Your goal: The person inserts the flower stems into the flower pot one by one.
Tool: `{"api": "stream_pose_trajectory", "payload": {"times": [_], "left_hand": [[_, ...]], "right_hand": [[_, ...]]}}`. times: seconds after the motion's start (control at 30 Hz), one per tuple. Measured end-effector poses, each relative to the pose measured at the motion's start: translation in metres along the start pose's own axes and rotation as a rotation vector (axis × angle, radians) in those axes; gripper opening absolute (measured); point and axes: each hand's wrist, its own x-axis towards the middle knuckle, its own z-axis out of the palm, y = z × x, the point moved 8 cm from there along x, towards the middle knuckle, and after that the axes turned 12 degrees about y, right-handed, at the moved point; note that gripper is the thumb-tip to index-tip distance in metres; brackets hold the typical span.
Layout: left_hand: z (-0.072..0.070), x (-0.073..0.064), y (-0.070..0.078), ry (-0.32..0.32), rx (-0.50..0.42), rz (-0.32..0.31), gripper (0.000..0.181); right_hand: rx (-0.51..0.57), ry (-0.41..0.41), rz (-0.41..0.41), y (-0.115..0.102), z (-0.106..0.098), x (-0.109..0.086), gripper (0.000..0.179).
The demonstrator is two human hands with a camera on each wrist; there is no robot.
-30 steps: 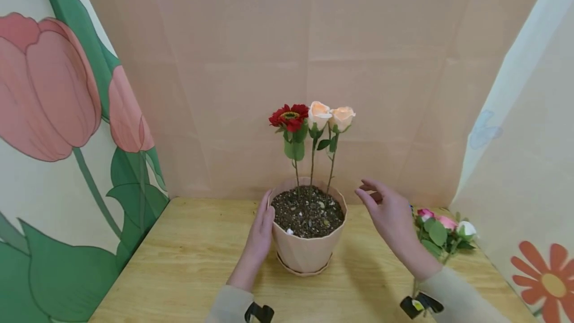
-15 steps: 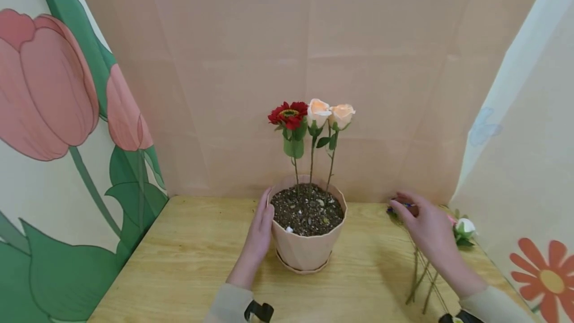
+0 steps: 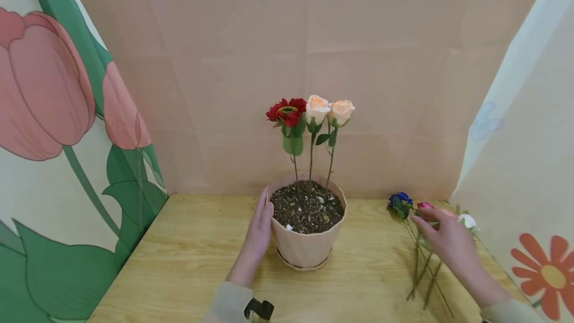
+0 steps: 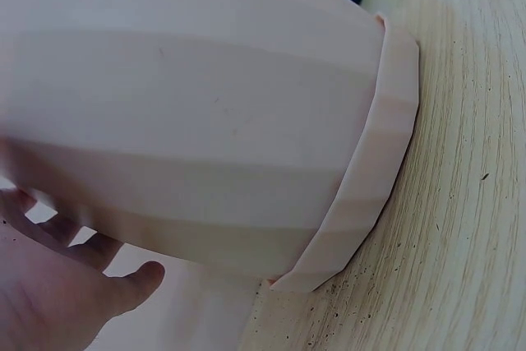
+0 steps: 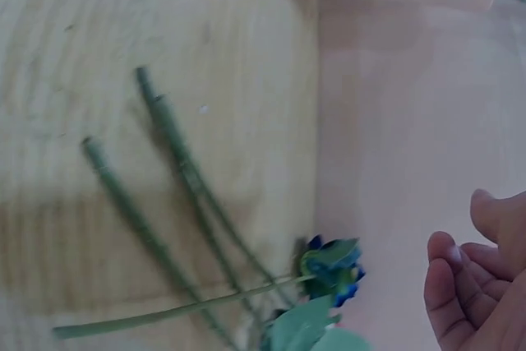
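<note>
My left hand (image 3: 259,221) lies along the left side of a pink faceted flowerpot (image 3: 309,245), fingers fairly straight against its wall near the rim. In the left wrist view the thumb stands apart from the fingers. Dark soil (image 3: 307,211) fills the pot, and three artificial flowers stand upright in it: a red one (image 3: 288,111) and two peach roses (image 3: 342,112). Over the loose flowers at the right hovers my right hand (image 3: 450,243), fingers loosely bent and holding nothing. Nearest to it are a magenta flower (image 3: 424,205), a blue rose (image 5: 330,265) and a white rose (image 3: 468,221).
Beneath the pot is a matching saucer (image 3: 304,265) on the wooden table (image 3: 188,263). Loose green stems (image 5: 148,236) cross each other, pointing toward the front of the table. A pinkish cloth backdrop (image 3: 224,88) hangs behind; printed flower panels (image 3: 49,83) flank both sides.
My right hand has moved from beside the pot rightward and down over the loose flowers, passing the blue rose, which now shows uncovered. The left hand stays on the pot.
</note>
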Motion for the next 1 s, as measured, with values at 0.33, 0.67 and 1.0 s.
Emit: {"api": "stream_pose_trajectory", "payload": {"times": [0.33, 0.67, 1.0], "left_hand": [[0.000, 0.000, -0.003, -0.002, -0.010, -0.012, 0.054], [0.001, 0.000, -0.002, -0.010, -0.015, 0.001, 0.054], [0.001, 0.001, -0.003, -0.007, -0.015, -0.001, 0.054]], "right_hand": [[-0.092, -0.180, 0.061, 0.038, 0.020, -0.019, 0.060], [-0.135, -0.255, 0.103, 0.061, 0.037, -0.029, 0.058], [-0.163, -0.253, 0.090, 0.070, 0.048, -0.031, 0.057]]}}
